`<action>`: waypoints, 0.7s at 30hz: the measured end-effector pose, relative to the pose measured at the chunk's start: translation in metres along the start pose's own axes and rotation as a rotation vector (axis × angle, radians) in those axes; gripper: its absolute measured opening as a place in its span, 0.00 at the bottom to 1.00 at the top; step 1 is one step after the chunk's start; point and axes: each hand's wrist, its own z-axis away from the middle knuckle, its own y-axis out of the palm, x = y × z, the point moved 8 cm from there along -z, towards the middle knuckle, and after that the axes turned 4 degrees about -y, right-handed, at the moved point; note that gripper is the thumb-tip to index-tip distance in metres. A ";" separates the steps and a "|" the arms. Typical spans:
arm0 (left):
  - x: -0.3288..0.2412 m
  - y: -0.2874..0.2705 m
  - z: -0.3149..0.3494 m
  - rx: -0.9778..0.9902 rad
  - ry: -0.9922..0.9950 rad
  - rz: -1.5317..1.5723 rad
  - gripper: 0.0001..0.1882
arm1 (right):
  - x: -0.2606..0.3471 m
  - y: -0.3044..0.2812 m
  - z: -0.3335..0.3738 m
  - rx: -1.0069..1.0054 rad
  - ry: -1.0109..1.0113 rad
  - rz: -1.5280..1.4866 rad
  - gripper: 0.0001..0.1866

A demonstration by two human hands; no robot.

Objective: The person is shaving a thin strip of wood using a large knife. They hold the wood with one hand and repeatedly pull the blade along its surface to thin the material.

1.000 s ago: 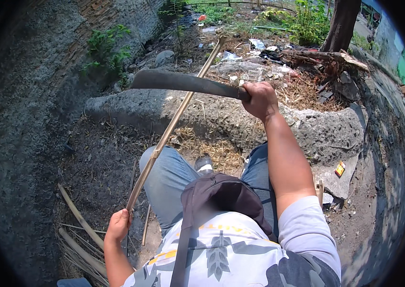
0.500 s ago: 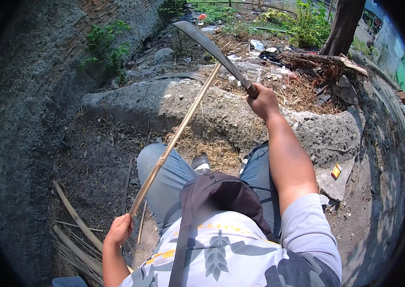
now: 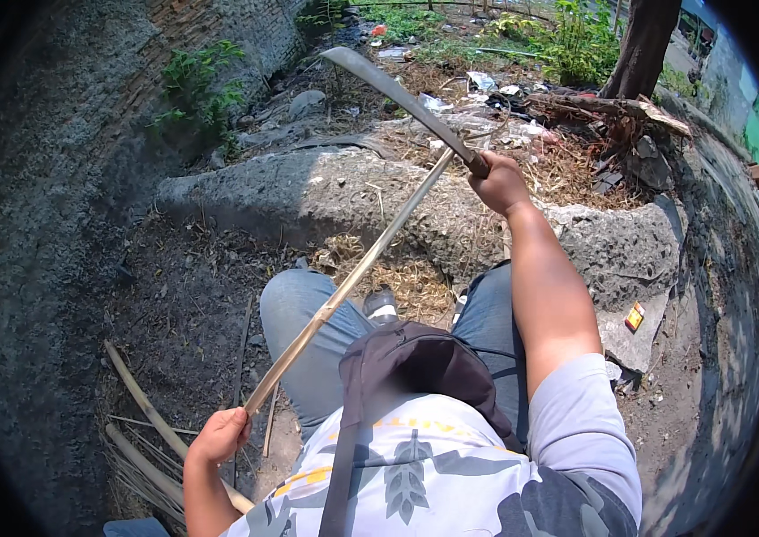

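Observation:
My left hand (image 3: 217,435) is closed round the lower end of a long pale wooden strip (image 3: 343,285). The strip slants up to the right over my left knee, and its far tip meets the blade near the handle. In my right hand (image 3: 500,184) is a machete (image 3: 402,97), gripped by its brown handle with the arm stretched forward. Its long dark blade points up and left, with a curved tip. Whether the blade's edge bites into the strip I cannot tell.
A rough concrete ledge (image 3: 299,192) runs in front of my feet. Curved stalks and thin strips (image 3: 148,410) lie on the ground at left, beside a stone wall (image 3: 48,268). A small yellow-red box (image 3: 634,317) lies at right. A tree trunk (image 3: 643,49) stands beyond the ledge.
The strip's far end has swung right and down, and now meets the blade closer to the handle. My right hand and the machete have shifted slightly right and down.

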 end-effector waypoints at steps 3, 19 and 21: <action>-0.015 0.012 0.001 0.055 -0.022 0.006 0.28 | -0.048 0.029 -0.005 -0.067 0.089 -0.282 0.09; 0.010 -0.014 -0.049 -0.458 0.222 -0.270 0.15 | -0.014 0.051 0.006 0.147 0.080 -0.411 0.16; -0.029 0.005 -0.037 -0.669 0.501 -0.547 0.24 | -0.004 0.057 0.009 0.186 0.058 -0.412 0.17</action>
